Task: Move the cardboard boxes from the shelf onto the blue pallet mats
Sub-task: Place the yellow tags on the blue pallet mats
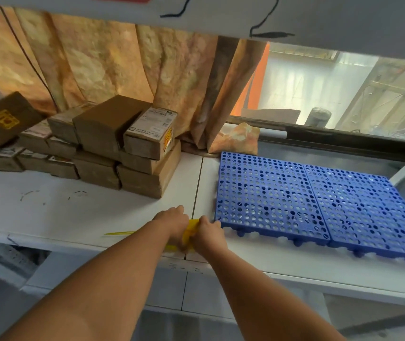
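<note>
Several brown cardboard boxes point(112, 148) stand stacked on the left half of the white shelf point(73, 212), some with white labels. Two blue perforated pallet mats point(319, 203) lie side by side on the right half, with nothing on them. My left hand point(173, 221) and my right hand point(208, 232) are together at the shelf's front edge, between the stack and the mats. Both grip a small yellow strap point(191, 230); its thin yellow tail runs off to the left. Neither hand touches a box or a mat.
A beige patterned curtain point(122, 70) hangs behind the boxes. A window point(332, 94) opens behind the mats. An upper shelf board point(221, 16) overhangs the work area. A lower shelf level shows beneath the front edge.
</note>
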A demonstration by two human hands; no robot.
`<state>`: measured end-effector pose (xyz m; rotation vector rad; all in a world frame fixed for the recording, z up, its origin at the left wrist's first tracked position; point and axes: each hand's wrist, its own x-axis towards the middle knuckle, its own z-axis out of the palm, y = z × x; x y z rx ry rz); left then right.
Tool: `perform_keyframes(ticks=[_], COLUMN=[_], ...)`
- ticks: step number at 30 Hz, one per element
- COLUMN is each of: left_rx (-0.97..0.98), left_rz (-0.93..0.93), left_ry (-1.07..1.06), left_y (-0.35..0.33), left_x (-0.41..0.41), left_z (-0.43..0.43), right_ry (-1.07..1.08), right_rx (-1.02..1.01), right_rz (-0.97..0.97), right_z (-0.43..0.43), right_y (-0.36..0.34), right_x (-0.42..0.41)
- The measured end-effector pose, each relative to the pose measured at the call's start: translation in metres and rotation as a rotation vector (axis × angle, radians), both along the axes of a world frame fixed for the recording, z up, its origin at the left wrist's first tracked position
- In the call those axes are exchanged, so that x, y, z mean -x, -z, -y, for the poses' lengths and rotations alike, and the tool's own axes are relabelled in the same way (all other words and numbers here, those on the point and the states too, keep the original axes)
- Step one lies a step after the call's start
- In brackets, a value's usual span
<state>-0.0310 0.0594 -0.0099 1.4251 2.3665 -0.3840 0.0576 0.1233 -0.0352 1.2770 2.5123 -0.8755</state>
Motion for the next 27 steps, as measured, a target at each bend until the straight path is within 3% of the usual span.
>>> perform_keyframes(ticks=[10, 21, 24, 27], left_rx=[-0.03, -0.326, -0.376, -0.399], left_rz=[-0.065, -0.068, -0.085, -0.064], left_ry=[0.18, 0.206, 0.258, 0.284], left_y=[-0.001, -0.005, -0.008, -0.013], left_x=[0.017, 0.019, 0.014, 0.008], left_z=[0.004, 0.017, 0.013, 0.006], right_ry=[0.178, 0.356, 0.443, 0.604], right_rx=[0.002, 0.088, 0.142, 0.327], right_rz=[-0.154, -0.337, -0.419, -0.589], right_z=[0.007, 0.014, 0.013, 0.004], right_y=[0.01, 0.005, 0.001, -0.005], right_x=[-0.004, -0.012, -0.019, -0.028])
